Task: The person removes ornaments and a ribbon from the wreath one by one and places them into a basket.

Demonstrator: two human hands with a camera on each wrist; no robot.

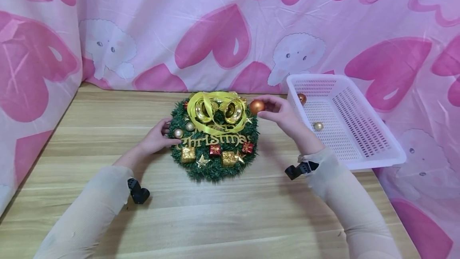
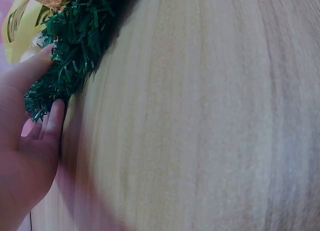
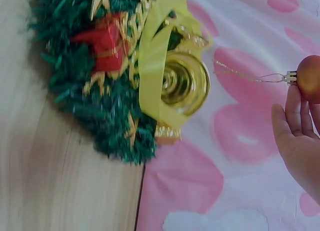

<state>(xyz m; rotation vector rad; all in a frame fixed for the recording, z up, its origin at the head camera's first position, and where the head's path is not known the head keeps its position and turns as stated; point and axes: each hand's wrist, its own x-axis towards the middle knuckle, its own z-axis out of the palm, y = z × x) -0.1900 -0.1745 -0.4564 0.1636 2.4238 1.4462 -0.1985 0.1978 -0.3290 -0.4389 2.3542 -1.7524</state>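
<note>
Nearest: two off-white fabric sleeves (image 1: 90,207), each with a small black wrist camera (image 1: 138,192) at the cuff, over a light wood-grain bench (image 1: 223,215). Round green tinsel wreath (image 1: 212,174) lies mid-bench. Its near side carries gold plastic stars (image 1: 203,161), shiny gold gift boxes (image 1: 188,154) and small red gift boxes (image 1: 214,149); behind those, gold "Christmas" lettering (image 1: 230,139). Left hand (image 1: 156,137) grips the wreath's left edge, thumb on top, fingers round the rim, beside two small pale-gold balls (image 1: 178,133). Farther back on the wreath: two gold metallic bells (image 1: 232,111) under a looped yellow ribbon (image 1: 192,111). Right hand (image 1: 278,111) pinches a matte copper-orange ball (image 1: 256,107) just beside the wreath's far right; its gold cord (image 3: 245,76) sticks out toward the wreath. Right: white perforated plastic basket (image 1: 375,119) holding a shiny copper ball (image 1: 302,98) and a champagne-gold ball (image 1: 318,126). Backdrop: pink heart-print cloth (image 1: 143,7).
</note>
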